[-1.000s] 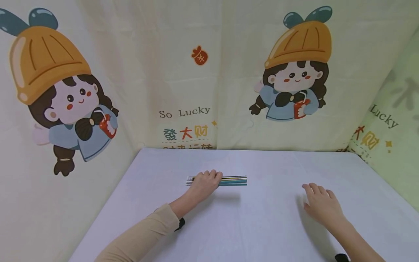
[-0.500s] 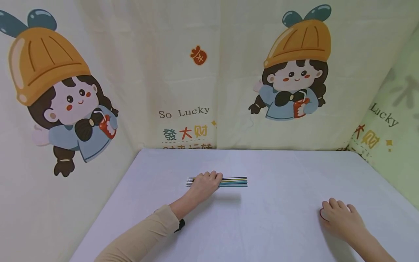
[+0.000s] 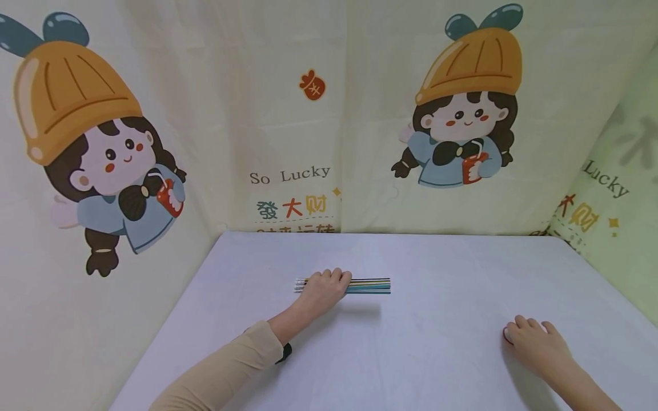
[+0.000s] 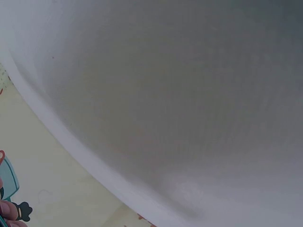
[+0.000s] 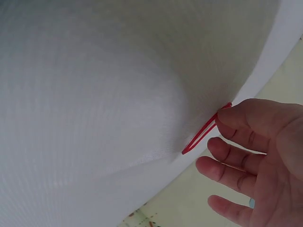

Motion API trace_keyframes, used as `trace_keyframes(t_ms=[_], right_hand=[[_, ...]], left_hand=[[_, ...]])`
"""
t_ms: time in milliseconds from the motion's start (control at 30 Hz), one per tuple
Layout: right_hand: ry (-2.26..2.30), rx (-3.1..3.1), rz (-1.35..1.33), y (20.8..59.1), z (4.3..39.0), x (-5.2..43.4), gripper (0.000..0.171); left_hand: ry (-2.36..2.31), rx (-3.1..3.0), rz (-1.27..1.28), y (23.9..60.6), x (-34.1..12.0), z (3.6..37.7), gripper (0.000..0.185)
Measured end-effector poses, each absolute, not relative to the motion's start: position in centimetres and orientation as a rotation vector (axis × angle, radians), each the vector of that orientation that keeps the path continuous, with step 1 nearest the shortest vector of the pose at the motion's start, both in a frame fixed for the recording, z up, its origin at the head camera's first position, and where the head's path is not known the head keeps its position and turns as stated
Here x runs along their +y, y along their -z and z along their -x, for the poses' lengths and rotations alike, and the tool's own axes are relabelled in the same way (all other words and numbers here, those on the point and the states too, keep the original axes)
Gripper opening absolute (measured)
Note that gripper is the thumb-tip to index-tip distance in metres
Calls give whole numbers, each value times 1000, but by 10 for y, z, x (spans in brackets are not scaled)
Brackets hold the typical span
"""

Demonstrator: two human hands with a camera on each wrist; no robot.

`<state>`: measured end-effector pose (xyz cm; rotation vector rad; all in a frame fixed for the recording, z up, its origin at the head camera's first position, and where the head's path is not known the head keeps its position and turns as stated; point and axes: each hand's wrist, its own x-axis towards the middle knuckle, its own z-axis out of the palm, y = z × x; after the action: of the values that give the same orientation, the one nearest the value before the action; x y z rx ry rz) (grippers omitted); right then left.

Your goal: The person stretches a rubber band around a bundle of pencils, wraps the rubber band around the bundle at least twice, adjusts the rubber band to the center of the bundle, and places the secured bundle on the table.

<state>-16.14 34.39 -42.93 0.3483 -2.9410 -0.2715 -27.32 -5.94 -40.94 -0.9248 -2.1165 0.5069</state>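
My left hand (image 3: pixel 325 290) grips a bundle of slim pencils (image 3: pixel 369 286) in black, yellow, blue and teal, lying level from left to right. Whitish ends stick out on the left of the fist. In the left wrist view only a few of its fingers (image 4: pixel 8 211) show at the lower left corner. Over the right part of the table, my right hand (image 3: pixel 540 347) pinches a red rubber band (image 5: pixel 202 134) between thumb and index finger. The band hangs as a narrow loop in the right wrist view, with the other fingers loosely bent below.
A white cloth covers the table (image 3: pixel 421 342). Cream curtains (image 3: pixel 380 211) with printed cartoon figures and lettering stand behind it and at both sides. A black wrist strap (image 3: pixel 284 353) shows under the left sleeve.
My right hand has moved right and toward me, and the red rubber band now shows at its fingertips. My left hand and the pencils have stayed almost in place.
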Motion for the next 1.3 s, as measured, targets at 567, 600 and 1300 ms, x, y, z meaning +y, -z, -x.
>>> trace_keyframes(t_ms=[567,600,1300], right_hand=[[323,-2893,-356,424,158,339,8],[289,-2878,-358,421,160,338,10],[-1117,-2555,-736,374,196,229,9]], left_hand=[[-496,-2082,928,414,-59,273,16],[-495,-2088,929,413,-59,273,16],[-416,-2086,942,405,-41,263,19]])
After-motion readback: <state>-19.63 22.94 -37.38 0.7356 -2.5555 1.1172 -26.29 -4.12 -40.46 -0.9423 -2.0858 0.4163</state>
